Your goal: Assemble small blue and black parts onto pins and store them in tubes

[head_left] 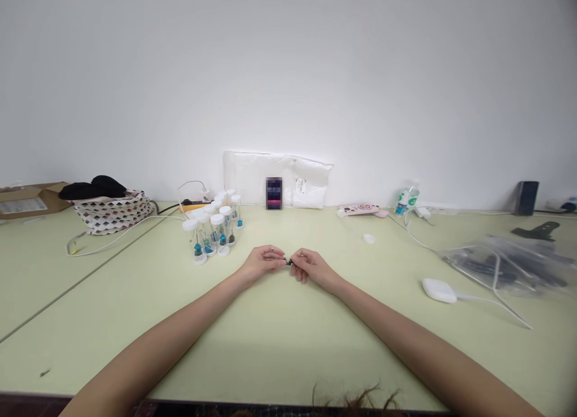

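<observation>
Over the middle of the table, my left hand (265, 261) and my right hand (313, 267) are close together with fingertips pinched. Between them shows a small, dark, thin piece (289, 262), too small for me to tell its kind. Both sets of fingertips close on it, one at each end. To the left of my left hand stands a group of clear tubes with white caps (217, 220), several of them holding blue or dark pieces on thin stems. A loose white cap (368, 238) lies to the right, beyond my right hand.
Against the wall lean a phone (274, 193) and a clear plastic bag (252, 167). At left are a patterned fabric basket (112, 213) and a cardboard box (33, 199). On the right lie a white adapter (439, 290), cables, a plastic-wrapped bundle (509, 267) and a bottle (407, 199).
</observation>
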The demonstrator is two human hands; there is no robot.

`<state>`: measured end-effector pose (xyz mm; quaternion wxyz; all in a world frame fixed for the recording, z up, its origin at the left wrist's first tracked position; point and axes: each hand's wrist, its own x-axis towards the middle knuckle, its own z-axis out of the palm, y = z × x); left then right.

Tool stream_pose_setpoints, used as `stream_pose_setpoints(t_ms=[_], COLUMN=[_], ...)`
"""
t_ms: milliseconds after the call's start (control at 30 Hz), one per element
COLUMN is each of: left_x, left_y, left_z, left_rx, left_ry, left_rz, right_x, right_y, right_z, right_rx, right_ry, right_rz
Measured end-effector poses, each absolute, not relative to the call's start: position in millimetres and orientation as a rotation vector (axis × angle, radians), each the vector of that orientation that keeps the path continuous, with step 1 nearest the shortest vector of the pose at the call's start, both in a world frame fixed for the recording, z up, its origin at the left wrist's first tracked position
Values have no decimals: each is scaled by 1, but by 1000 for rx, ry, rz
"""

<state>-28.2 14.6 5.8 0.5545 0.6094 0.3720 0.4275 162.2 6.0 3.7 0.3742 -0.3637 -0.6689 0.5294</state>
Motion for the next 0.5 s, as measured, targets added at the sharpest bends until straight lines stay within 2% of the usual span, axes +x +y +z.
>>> stream_pose_setpoints(t_ms=[500], left_x=[-29], left_y=[15], left_z=[5], left_rx=[1458], left_ry=[904], left_rz=[1004], right_x=[162], right_y=[5], right_z=[4], right_rx=[-914], right_ry=[-1719], right_rz=[1303])
